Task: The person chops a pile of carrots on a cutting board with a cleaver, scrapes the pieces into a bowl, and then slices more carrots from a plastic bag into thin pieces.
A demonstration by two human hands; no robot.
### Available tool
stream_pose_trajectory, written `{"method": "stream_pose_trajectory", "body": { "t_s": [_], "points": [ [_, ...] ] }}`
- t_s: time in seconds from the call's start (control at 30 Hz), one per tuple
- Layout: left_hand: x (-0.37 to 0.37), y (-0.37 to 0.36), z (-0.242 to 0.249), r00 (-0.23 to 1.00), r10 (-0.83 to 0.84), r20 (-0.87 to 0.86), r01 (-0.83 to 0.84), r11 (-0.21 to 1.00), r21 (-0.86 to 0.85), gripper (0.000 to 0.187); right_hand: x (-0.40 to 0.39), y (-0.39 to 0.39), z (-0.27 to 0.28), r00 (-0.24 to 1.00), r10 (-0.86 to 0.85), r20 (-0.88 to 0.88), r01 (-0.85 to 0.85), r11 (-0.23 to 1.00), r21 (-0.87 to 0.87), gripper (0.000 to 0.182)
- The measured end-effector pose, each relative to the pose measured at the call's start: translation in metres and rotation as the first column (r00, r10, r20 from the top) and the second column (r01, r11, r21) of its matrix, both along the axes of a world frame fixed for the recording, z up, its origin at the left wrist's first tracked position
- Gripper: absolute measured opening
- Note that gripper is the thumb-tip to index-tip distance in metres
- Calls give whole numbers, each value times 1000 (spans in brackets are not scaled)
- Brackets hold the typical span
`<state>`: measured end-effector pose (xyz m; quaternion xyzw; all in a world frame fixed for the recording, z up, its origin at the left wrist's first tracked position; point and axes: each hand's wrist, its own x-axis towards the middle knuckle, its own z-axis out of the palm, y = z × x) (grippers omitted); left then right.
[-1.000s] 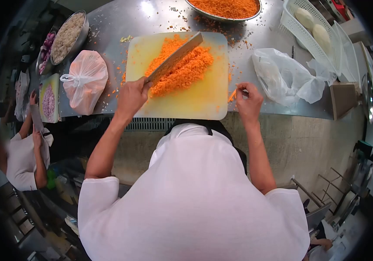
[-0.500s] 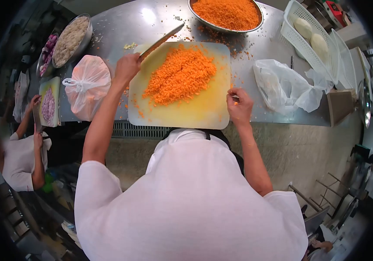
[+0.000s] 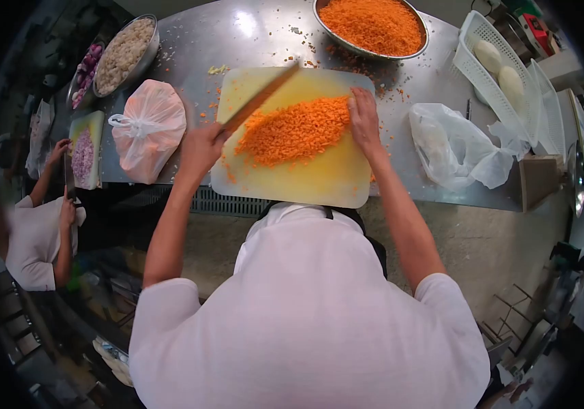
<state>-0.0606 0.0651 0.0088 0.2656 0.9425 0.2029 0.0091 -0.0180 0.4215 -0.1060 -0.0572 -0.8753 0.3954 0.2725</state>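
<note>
A cutting board (image 3: 292, 184) lies at the table's near edge with a heap of finely chopped orange pieces (image 3: 295, 131) on it. My left hand (image 3: 201, 148) is closed round the handle of a large knife (image 3: 263, 97), whose blade slants up and to the right along the heap's upper left side. At the heap's right end, my right hand (image 3: 365, 119) rests with fingers extended, touching the pieces and the board's right part. Orange specks cling to the blade.
Beyond the board stands a metal bowl (image 3: 420, 53) of orange pieces. Left are a tied plastic bag (image 3: 149, 133) and a bowl (image 3: 149, 60) of pale pieces. Right are a clear bag (image 3: 445, 146) and a white basket (image 3: 472, 68). A co-worker (image 3: 40, 235) cuts purple pieces at far left.
My right hand has moved from the board's right edge up to the heap and its fingers have opened out. The knife has come down closer to the heap, which is now narrower.
</note>
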Motion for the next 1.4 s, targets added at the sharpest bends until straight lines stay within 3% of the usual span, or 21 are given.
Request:
{"method": "stream_pose_trajectory", "body": {
  "t_s": [0.07, 0.13, 0.17, 0.23, 0.3, 0.43, 0.5, 0.57, 0.7, 0.77, 0.97, 1.07, 1.27, 1.4],
  "points": [
    [12, -31, -8, 974, 226, 16, -227, 969, 100, 26, -11, -11, -10, 999, 36, -14, -35, 996, 83, 39],
    [31, -41, -24, 954, 299, 5, -299, 954, 10, 27, -17, -31, -8, 996, 81, -25, -76, 983, 169, 41],
    [40, -45, -31, 932, 362, -9, -361, 930, -73, 28, -17, -44, -5, 991, 134, 15, -135, 988, 72, 40],
    [69, -14, -33, 902, 426, 70, -424, 905, -38, 30, -15, -68, 9, 978, 202, 51, -201, 979, -28, 40],
    [89, 29, -34, 894, 432, 116, -432, 902, -30, 37, -12, -85, 25, 920, 387, 68, -361, 900, -245, 41],
    [92, 76, -18, 919, 368, 144, -380, 922, 71, 34, -3, -102, 44, 874, 485, -29, -462, 812, -356, 42],
    [94, 83, 10, 920, 345, 187, -365, 927, 84, 33, 9, -94, 64, 885, 416, -209, -464, 819, -337, 46],
    [105, 85, 35, 902, 339, 268, -370, 926, 75, 32, 21, -77, 80, 905, 364, -219, -421, 837, -349, 50],
    [103, 97, -7, 943, 263, 204, -295, 944, 147, 33, 39, -53, 96, 941, 232, -248, -311, 882, -353, 53],
    [80, 111, -43, 951, 217, 220, -252, 956, 148, 32, 49, -50, 102, 949, 209, -237, -285, 888, -361, 51],
    [103, 114, 33, 945, 202, 256, -244, 959, 145, 30, 79, -24, 97, 966, 76, -247, -164, 919, -357, 40],
    [98, 112, -42, 984, 108, 142, -126, 985, 120, 30, 93, -23, 91, 975, 15, -223, -106, 909, -403, 32],
    [96, 117, 25, 958, 164, 233, -196, 973, 121, 31, 106, -22, 85, 986, 33, -165, -92, 926, -367, 28],
    [95, 113, -18, 967, 167, 193, -193, 973, 128, 32, 108, -27, 75, 995, 26, -101, -64, 918, -392, 27]
  ]
}}
